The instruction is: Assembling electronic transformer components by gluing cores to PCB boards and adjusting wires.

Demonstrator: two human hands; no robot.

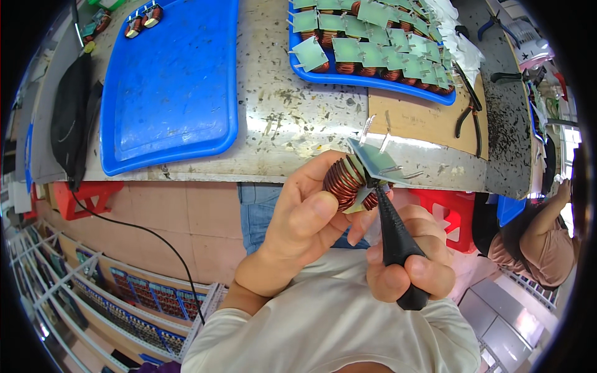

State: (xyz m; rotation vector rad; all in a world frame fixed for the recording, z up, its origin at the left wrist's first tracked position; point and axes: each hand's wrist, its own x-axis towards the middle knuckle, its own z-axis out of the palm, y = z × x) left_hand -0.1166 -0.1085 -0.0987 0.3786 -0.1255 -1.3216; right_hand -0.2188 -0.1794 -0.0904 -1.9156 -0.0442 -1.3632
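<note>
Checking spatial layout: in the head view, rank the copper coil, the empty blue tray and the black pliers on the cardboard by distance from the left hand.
1. Copper coil, held in the left hand.
2. Black pliers, upper right on the cardboard.
3. Empty blue tray, upper left; close to the pliers' distance, ranking uncertain.

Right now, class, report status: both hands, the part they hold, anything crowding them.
Left hand gripping copper coil with pale green board. Right hand closed on black-handled tool, tip at the coil. Nothing crowding; blue tray of finished coils behind.

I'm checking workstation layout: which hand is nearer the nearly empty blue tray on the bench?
Left. The left hand, gripping the copper coil, sits just below and right of the blue tray. The right hand, holding the black-handled tool, lies farther right.
</note>
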